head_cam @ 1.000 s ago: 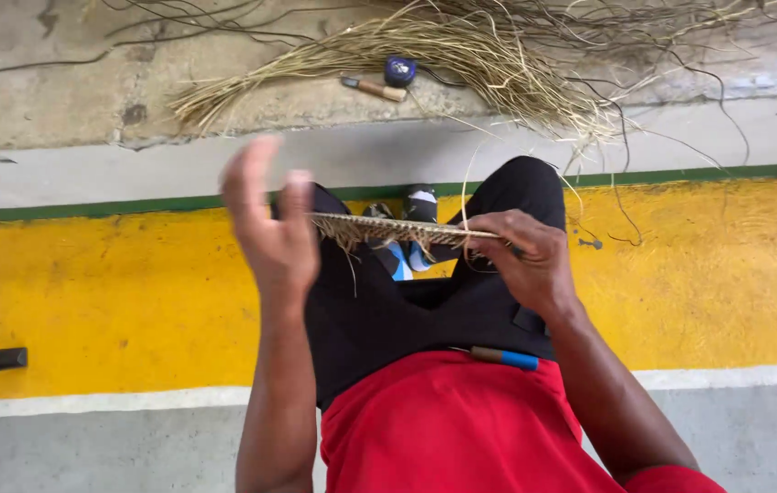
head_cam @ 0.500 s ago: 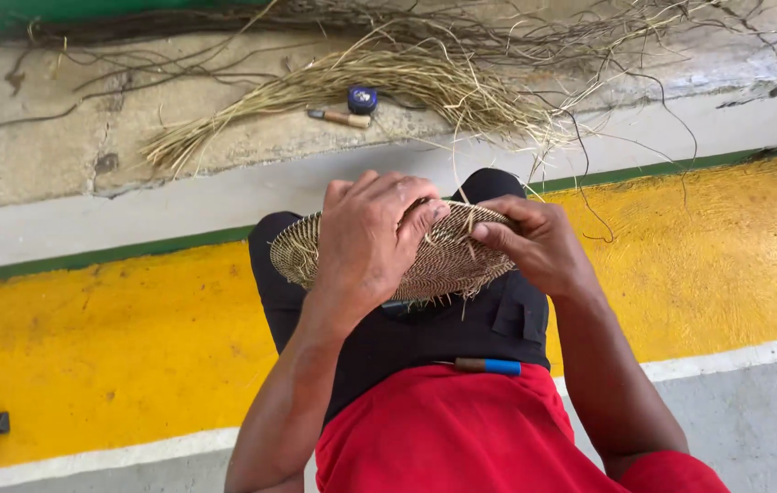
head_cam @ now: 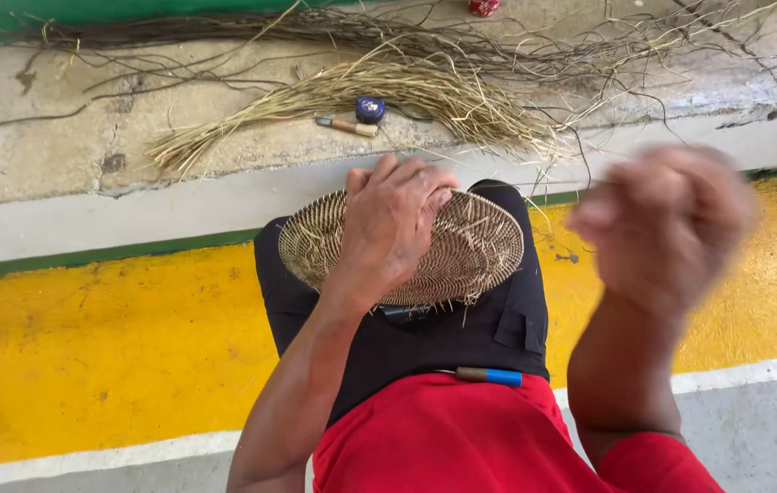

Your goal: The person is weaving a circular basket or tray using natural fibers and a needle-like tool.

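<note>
The left hand (head_cam: 395, 224) is laid flat, palm down and fingers spread wide, on a round woven disc (head_cam: 461, 260) that rests on the person's lap. The disc is pressed against black trousers (head_cam: 461, 333), and loose fibre ends are seen sticking out along its near edge. The right hand (head_cam: 667, 219) is raised to the right of the disc, well apart from it, and is blurred. It looks loosely closed, but whether a strand is held in it cannot be told.

For a coiled weave like this, the disc is best kept steady under the flat hand while each strand is drawn tight, so that the coils stay close and even.

A pen-like tool (head_cam: 489, 375) with a blue end is tucked at the waist, above a red shirt (head_cam: 461, 438).

Farther off, on a concrete ledge (head_cam: 51, 151), a bundle of pale dry fibres (head_cam: 388, 91) is spread out, with darker thin stems (head_cam: 224, 32) behind it. Beside the bundle lie a small knife with a wooden handle (head_cam: 346, 125) and a small round blue object (head_cam: 370, 110). Only 1 possible container is seen: a red object (head_cam: 484, 7) at the far edge, cut off by the frame, its contents not visible. The floor beneath is painted yellow (head_cam: 87, 338).
</note>
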